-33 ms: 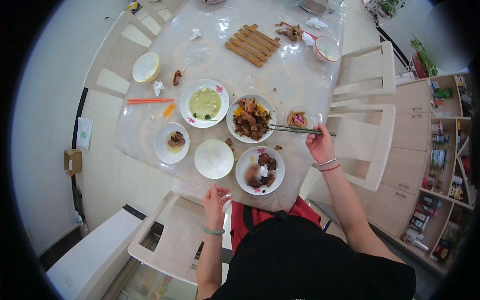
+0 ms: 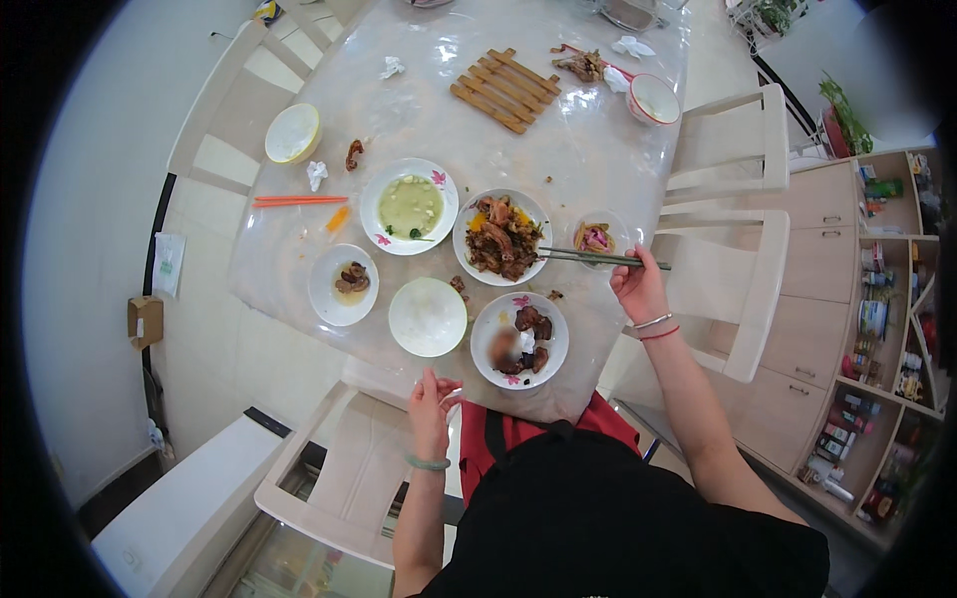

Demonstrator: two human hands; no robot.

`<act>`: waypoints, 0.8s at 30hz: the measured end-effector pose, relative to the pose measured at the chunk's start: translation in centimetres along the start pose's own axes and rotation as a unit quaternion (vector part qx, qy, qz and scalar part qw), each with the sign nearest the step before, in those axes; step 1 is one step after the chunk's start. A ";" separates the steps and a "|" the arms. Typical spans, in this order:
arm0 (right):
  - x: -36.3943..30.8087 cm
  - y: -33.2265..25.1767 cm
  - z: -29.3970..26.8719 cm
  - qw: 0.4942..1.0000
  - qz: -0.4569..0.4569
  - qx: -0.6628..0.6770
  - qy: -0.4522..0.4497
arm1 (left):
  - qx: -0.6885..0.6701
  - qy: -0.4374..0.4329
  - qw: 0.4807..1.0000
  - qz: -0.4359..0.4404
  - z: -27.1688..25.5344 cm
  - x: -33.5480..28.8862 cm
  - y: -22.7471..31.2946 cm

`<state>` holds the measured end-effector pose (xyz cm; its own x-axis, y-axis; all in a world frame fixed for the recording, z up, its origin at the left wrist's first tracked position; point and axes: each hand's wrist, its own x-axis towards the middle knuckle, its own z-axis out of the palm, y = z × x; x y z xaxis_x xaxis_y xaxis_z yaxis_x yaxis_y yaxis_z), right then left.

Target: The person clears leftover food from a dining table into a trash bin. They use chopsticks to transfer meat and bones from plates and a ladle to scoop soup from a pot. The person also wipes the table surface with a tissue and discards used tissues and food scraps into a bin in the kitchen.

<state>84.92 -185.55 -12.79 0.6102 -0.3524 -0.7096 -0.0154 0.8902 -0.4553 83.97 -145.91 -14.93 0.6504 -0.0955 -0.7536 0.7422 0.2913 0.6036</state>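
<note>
My right hand (image 2: pixel 641 286), at the right edge of the table, is closed round a pair of dark green chopsticks (image 2: pixel 588 257). Their tips reach the rim of a plate (image 2: pixel 461 261) of brown cooked meat with yellow pieces (image 2: pixel 501 239). Beneath the chopsticks stands a small clear dish (image 2: pixel 621 234) of pinkish pickles (image 2: pixel 592 237). My left hand (image 2: pixel 432 404) hovers at the near table edge with its fingers loosely apart, holding nothing visible. Closest to it is a white bowl (image 2: pixel 427 317). Right of that bowl, a flowered plate (image 2: pixel 481 321) carries dark meat pieces (image 2: pixel 535 321) and a white scrap.
A plate of pale green soup (image 2: pixel 409 206) and a small bowl of scraps (image 2: pixel 321 289) stand left. Orange chopsticks (image 2: pixel 299 200), a yellow-rimmed bowl (image 2: pixel 292 135), a wooden trivet (image 2: pixel 506 90) and a red-rimmed bowl (image 2: pixel 654 99) lie farther off. Chairs (image 2: pixel 733 289) flank the table.
</note>
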 end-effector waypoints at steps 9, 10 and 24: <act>1.8 -1.6 6.0 0.997 -0.056 -0.018 -0.042 | 0.067 -0.115 0.990 0.039 7.3 -2.9 3.9; 0.8 -1.3 7.5 0.997 -0.056 -0.023 -0.048 | 0.052 -0.128 0.990 0.034 8.4 -2.9 4.7; -2.9 -2.3 5.3 0.471 -0.522 -0.680 -0.206 | 0.244 -0.312 0.897 0.194 22.0 2.6 8.3</act>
<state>87.35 -185.05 -6.86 0.9453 -0.0580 0.3209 0.1407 -0.8151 -0.5620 95.35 -164.71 -6.15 0.7256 -0.6363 -0.2620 0.3240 -0.0200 0.9459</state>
